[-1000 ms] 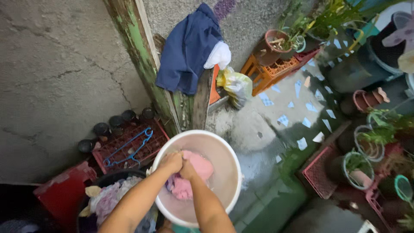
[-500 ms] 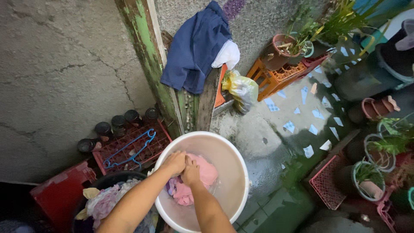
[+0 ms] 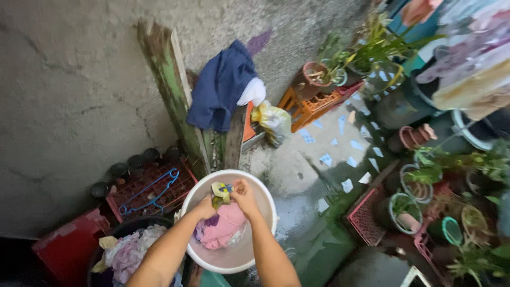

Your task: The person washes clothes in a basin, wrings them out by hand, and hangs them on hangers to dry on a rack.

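Left hand (image 3: 204, 206) and right hand (image 3: 244, 194) both grip a yellow cloth (image 3: 220, 191) above the white basin (image 3: 265, 199)

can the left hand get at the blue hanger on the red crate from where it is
Probably yes. The left hand is over the white basin, holding a yellowish cloth; the blue hanger lies uncovered on the red crate just beside, nothing between.

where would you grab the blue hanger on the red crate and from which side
Probably by a long straight bar of the blue hanger, coming down from above. It lies flat on the grid top of the red crate, so a pinch from over it looks easiest. Dark pots crowd the wall side, and the white basin sits on the other.
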